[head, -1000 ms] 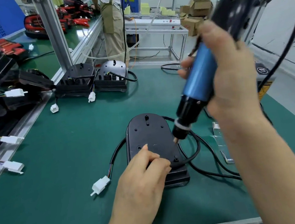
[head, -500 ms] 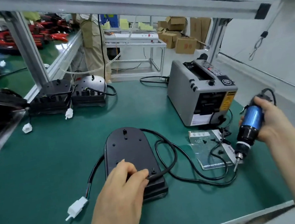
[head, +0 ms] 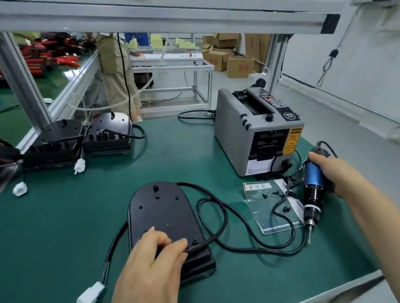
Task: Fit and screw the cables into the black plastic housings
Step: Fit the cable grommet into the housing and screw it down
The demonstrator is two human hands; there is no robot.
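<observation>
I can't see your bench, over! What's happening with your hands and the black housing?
Left hand holds black cable down on black housing. Right hand grips blue electric screwdriver, bit off to the right. Cable loops between them.

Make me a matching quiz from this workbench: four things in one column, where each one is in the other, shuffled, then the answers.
Things
1. screwdriver
2. white plug
3. loose screws
4. grey machine

Places
A. on the clear plastic bag
B. at the back right of the green mat
C. gripped in the right hand
D. at the end of a cable, left of the left hand

Pairs: 1-C, 2-D, 3-A, 4-B
</observation>
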